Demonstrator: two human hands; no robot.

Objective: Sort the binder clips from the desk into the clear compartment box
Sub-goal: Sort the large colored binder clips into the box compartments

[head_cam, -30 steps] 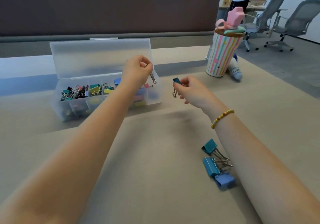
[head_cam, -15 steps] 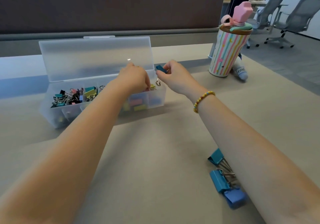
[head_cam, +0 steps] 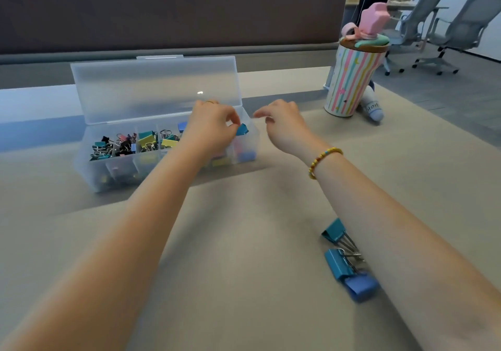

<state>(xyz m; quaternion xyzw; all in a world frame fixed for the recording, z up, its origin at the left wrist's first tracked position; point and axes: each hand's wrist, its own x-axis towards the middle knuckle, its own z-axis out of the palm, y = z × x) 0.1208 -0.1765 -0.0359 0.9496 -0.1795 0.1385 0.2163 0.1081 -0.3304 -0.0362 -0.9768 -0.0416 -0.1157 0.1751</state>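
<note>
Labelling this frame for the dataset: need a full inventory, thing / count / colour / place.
compartment box: 1, clear, lid open, far left of desk
sorted clips: many, mixed colours, inside the box
teal clip: 1, at the box's right end, by the left fingertips
loose clips: 3, two teal and one blue, on the desk beside the right forearm
striped cup: 1, pastel stripes with a pink topper, far right of desk
white bottle: 1, lying behind the cup
office chairs: 2, grey, background right
desk: 1, beige
left hand: over the box, fingers curled at the teal clip
right hand: just right of the box, holds nothing
</note>
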